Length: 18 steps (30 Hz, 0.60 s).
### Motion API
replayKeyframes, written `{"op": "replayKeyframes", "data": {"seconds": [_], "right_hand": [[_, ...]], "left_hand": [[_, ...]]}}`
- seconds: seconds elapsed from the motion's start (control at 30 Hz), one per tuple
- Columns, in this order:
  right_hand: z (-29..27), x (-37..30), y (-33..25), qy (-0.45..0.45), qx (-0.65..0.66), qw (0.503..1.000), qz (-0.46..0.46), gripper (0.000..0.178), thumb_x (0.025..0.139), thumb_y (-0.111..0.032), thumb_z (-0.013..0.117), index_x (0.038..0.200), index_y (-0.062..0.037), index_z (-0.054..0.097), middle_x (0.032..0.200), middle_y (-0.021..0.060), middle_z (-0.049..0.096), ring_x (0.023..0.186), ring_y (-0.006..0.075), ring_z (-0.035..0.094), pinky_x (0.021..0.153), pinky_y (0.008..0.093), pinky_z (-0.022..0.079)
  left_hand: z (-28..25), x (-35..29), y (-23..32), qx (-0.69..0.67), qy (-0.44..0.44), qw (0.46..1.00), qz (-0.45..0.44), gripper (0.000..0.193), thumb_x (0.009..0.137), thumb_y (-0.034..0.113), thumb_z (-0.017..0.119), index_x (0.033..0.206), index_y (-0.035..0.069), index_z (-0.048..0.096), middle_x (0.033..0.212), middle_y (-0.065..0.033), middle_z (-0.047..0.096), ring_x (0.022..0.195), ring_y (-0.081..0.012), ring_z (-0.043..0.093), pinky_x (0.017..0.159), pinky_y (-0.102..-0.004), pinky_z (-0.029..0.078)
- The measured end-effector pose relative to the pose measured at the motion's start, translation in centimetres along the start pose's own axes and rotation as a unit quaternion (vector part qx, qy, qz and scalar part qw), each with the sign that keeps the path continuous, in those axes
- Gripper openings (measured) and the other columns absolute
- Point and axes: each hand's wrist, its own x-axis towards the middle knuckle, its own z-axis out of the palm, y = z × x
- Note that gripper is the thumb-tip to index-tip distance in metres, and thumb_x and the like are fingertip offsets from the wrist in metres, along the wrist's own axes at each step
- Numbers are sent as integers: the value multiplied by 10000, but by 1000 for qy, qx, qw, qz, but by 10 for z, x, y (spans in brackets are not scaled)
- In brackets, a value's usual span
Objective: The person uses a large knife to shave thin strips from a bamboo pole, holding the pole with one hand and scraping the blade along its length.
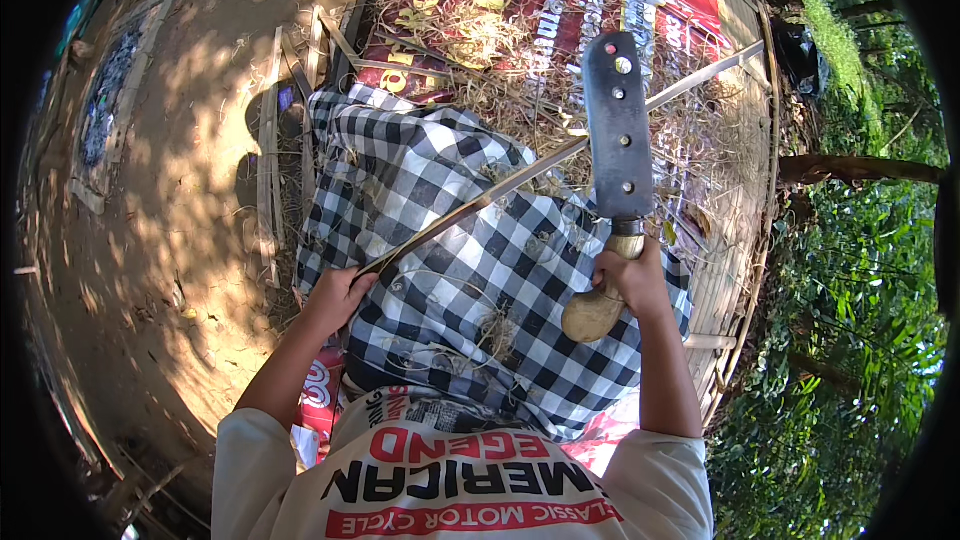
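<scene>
My right hand (637,278) is wrapped round the wooden handle (594,314) of a cleaver-like knife. Its broad dark blade (618,125), pierced by a row of holes, points away from me. In my left hand (347,296) is the near end of a long split bamboo strip (480,202). The strip slants up to the right and passes behind the blade; whether the two touch I cannot tell. A black-and-white checked cloth (440,175) covers my lap beneath both hands, with thin curled shavings on it.
A red printed sheet (450,0) strewn with shavings (490,35) lies ahead on a slatted bamboo platform (735,200). Loose bamboo strips (270,160) stand at its left edge, beside bare ground (190,190). Green plants (850,270) grow on the right, near a dark plastic bag (797,58).
</scene>
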Motion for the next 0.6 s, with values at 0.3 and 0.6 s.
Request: {"op": "replayKeyframes", "data": {"seconds": [0.3,0.6], "right_hand": [[16,-11,3,-15,-16,1000,0,119,697,-16,659,769,52,592,622,75,610,536,143,595,504,299,485],[35,-22,10,-77,-111,991,15,119,681,11,663,772,41,591,617,81,609,536,146,597,497,299,481]], "left_hand": [[-7,1,18,0,-21,999,-29,288,946,267,592,932,-12,659,667,-233,583,565,-359,555,562,-395,449],[-7,-5,0,-15,-17,1000,8,290,948,264,585,925,-22,633,671,-244,569,598,-393,559,572,-409,444]]}}
